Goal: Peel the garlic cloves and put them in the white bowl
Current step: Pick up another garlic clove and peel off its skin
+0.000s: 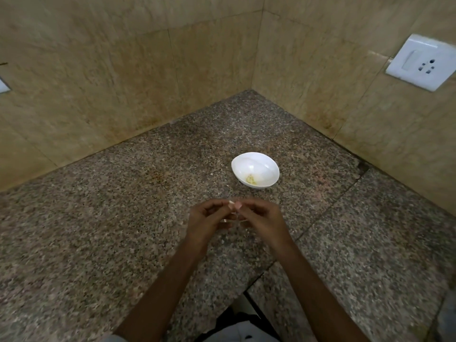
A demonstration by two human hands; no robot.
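Note:
A small white bowl (255,169) stands on the speckled granite counter, with a few pale peeled garlic pieces (251,179) at its bottom. In front of the bowl, my left hand (208,219) and my right hand (261,218) meet above the counter. Their fingertips pinch a small pale garlic clove (234,217) between them. The clove is mostly hidden by the fingers, and thin whitish skin shows at its edges.
The granite counter (123,230) fills a corner between two beige tiled walls. A white wall socket (423,62) sits on the right wall. The counter's front edge (249,280) cuts in near my body, and a seam runs across the stone on the right.

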